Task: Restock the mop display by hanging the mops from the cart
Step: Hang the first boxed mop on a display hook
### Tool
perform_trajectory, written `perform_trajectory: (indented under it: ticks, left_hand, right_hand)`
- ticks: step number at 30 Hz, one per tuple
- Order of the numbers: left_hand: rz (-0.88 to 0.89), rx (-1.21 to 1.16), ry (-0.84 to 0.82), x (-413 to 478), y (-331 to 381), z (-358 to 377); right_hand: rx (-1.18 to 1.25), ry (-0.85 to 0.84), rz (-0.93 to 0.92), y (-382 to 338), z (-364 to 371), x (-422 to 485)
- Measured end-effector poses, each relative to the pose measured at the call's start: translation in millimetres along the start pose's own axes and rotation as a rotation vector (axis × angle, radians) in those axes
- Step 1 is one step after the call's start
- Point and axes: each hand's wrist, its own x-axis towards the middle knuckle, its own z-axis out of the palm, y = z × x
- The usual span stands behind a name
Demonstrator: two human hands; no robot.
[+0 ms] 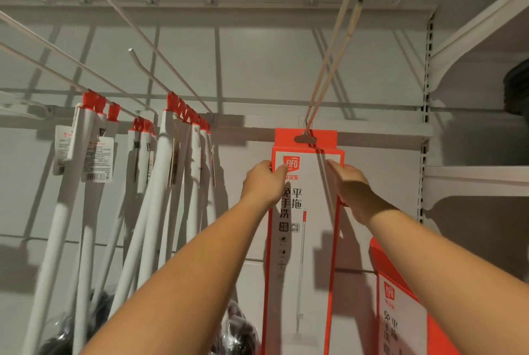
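Mid-frame, left hand (264, 182) and right hand (350, 185) each grip a side edge of the FIFO mop box (303, 240) between them. It's upright, long axis vertical, with its top hang hole on the peg hook (329, 74). White-handled mops (160, 182) hang further back, left.

Grey wall panel (257, 68) carries long peg hooks (154, 49). Left hooks hold white-handled mops (166, 154), hung by red caps (177, 105). Right double hook (332, 68) holds one mop box (312, 240).
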Motion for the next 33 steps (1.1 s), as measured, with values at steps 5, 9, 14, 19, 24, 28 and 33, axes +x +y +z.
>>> perform_trajectory:
  ticks: [5,9,14,19,24,28,33]
  left_hand:
    - [0.139,0.533,-0.116,-31,6,-13]
    - [0.183,0.820,-0.259,-53,8,-20]
    - [0.251,0.862,-0.323,-75,11,-29]
    - [0.321,0.869,-0.379,-98,10,-50]
    - [0.385,0.879,-0.470,-134,-4,-71]
    - [0.430,0.901,-0.567,-170,-13,-78]
    - [0.523,0.834,-0.637,-209,-2,-73]
  right_hand:
    - [-0.704,-0.066,-0.111,0,-11,-30]
    - [-1.128,-0.132,-0.132,-8,-16,-61]
    - [-1.215,-0.173,-0.080,-13,-11,-98]
    - [-1.214,-0.190,-0.021,-21,-3,-139]
    - [-1.231,-0.134,0.051,-22,7,-195]
    - [-1.255,-0.120,0.146,-12,6,-245]
    - [-1.297,-0.053,0.252,-14,-18,-292]
